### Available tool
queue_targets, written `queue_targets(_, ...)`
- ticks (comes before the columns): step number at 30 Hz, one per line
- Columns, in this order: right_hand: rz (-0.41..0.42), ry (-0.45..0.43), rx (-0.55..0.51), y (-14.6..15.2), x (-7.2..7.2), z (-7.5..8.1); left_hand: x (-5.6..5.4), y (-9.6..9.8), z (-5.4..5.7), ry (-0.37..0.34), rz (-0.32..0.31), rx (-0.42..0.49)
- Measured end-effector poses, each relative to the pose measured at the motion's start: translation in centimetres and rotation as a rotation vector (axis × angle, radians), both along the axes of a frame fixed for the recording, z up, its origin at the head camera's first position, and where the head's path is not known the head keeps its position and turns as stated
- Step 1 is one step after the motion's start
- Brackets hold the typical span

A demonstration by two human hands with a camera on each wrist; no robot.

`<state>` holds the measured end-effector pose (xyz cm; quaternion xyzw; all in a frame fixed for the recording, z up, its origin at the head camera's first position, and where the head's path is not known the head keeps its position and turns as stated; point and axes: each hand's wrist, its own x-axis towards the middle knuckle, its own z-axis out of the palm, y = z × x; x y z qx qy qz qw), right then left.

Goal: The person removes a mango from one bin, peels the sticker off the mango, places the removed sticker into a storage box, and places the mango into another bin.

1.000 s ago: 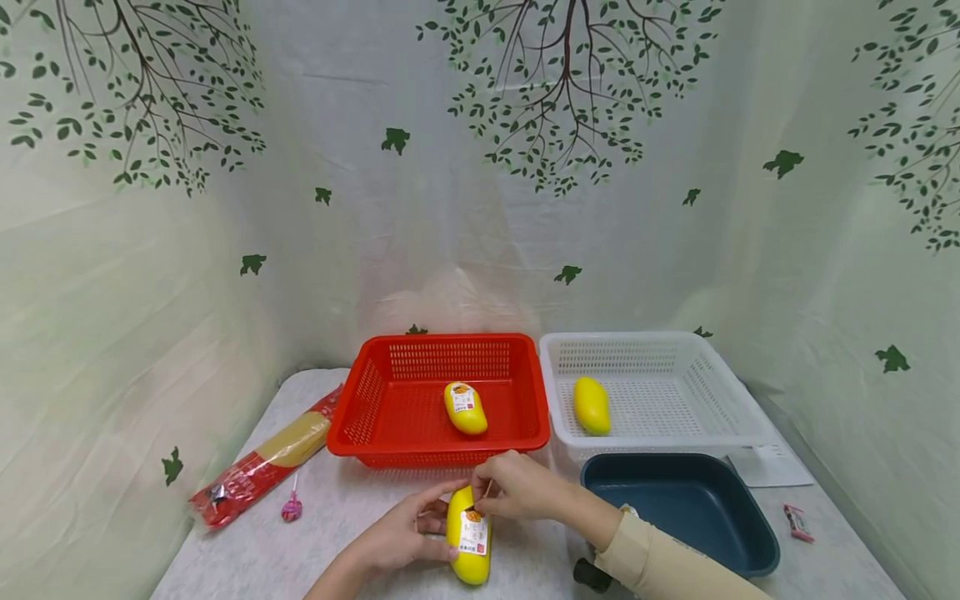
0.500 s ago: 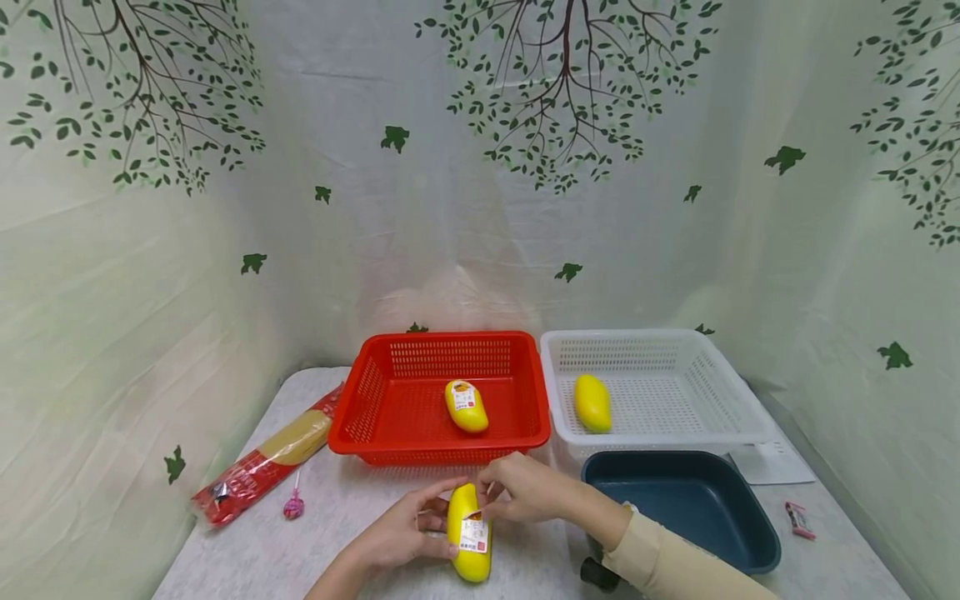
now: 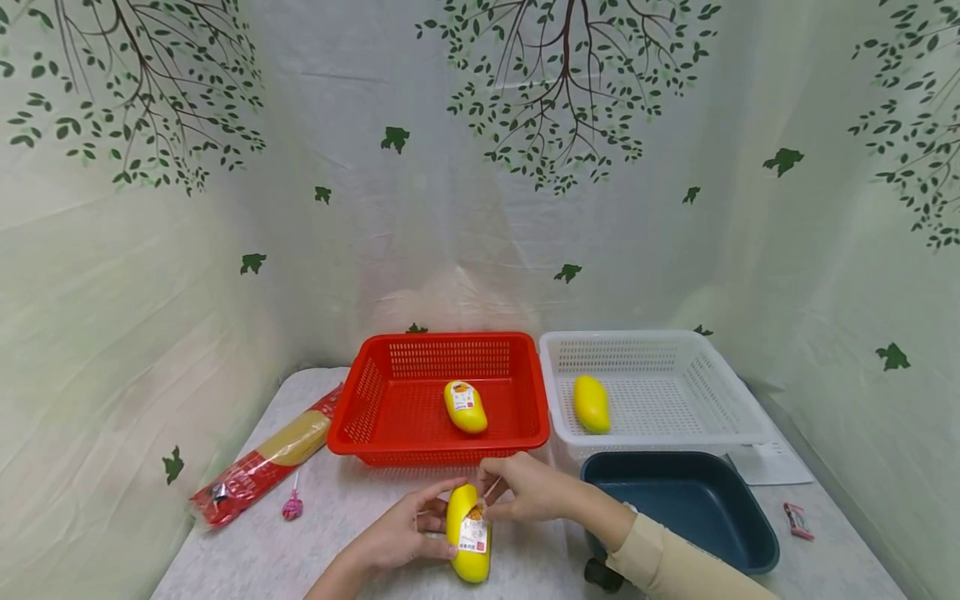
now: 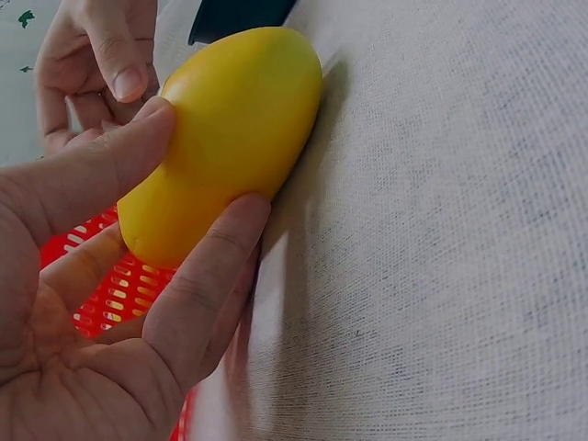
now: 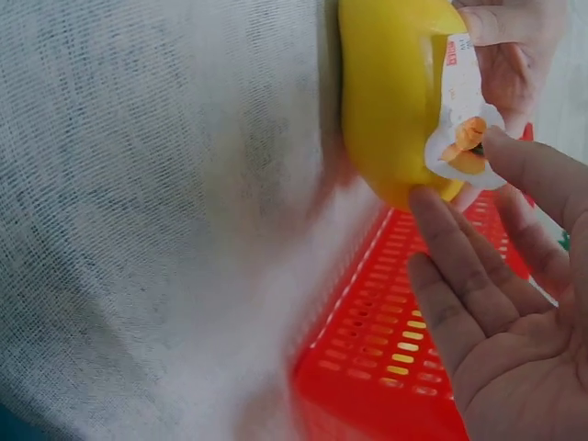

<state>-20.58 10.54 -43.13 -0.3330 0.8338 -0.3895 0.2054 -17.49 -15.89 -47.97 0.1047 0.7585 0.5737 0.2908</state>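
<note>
A yellow mango (image 3: 472,569) stands lengthwise near the table's front in the head view, with a white sticker label (image 3: 472,536) on its face. My left hand (image 3: 401,531) grips the mango from the left, thumb and fingers on opposite sides. From the upper right, my right hand (image 3: 527,490) pinches the label's rounded end. Seen from the right wrist, that end bears an orange fruit picture (image 5: 469,135) and its edge stands off the skin under my thumb (image 5: 528,170). The left wrist view shows the mango's bare side (image 4: 230,119); the label is hidden there.
Behind sits a red basket (image 3: 438,454) holding a labelled mango (image 3: 470,417). Beside it, a white basket (image 3: 667,442) holds a mango (image 3: 592,406) without visible label. A dark blue basin (image 3: 757,533), wrapped candy (image 3: 797,522), lollipop (image 3: 292,506) and red noodle packet (image 3: 247,486) surround the hands.
My right hand has shifted slightly right and down along the label. The label's top end looked folded half a second ago; its fruit picture now shows more. The left hand keeps its grip.
</note>
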Motion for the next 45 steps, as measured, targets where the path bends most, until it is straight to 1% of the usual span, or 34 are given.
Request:
queue_targets(2,-0.017,0.001,-0.007,-0.1,0.0,-0.1,0.0,0.0,-0.1,-0.003,0.002,-0.006)
queue_targets(4,-0.019,0.024,0.001,-0.2,-0.1,-0.2,-0.1,0.0,-0.1,-0.005,0.006,-0.015)
queue_targets(7,0.005,0.088,0.047,-0.4,-0.3,-0.3,-0.1,0.0,-0.1,-0.004,0.009,-0.023)
queue_targets(10,0.008,0.153,0.096,-0.5,-0.4,-0.3,-0.2,0.1,0.0,-0.001,0.002,-0.017)
queue_targets(13,0.004,0.182,0.120,-0.5,-0.4,-0.1,-0.3,0.3,0.1,0.009,-0.010,-0.007)
queue_targets(16,0.003,0.180,0.137,-0.4,-0.3,0.0,-0.3,0.3,0.2,0.010,-0.010,-0.005)
queue_targets(21,0.012,0.172,0.161,-0.3,0.0,0.1,-0.1,0.3,0.0,0.000,0.019,-0.042)
queue_targets(28,0.040,0.146,0.125,0.1,0.0,0.1,-0.1,0.3,-0.1,-0.002,0.020,-0.043)
queue_targets(38,0.070,0.037,0.088,0.7,0.3,0.4,-0.2,0.1,-0.1,-0.009,0.023,-0.054)
queue_targets(45,0.102,0.035,0.078,0.7,0.2,0.4,-0.1,0.1,-0.2,-0.010,0.026,-0.051)
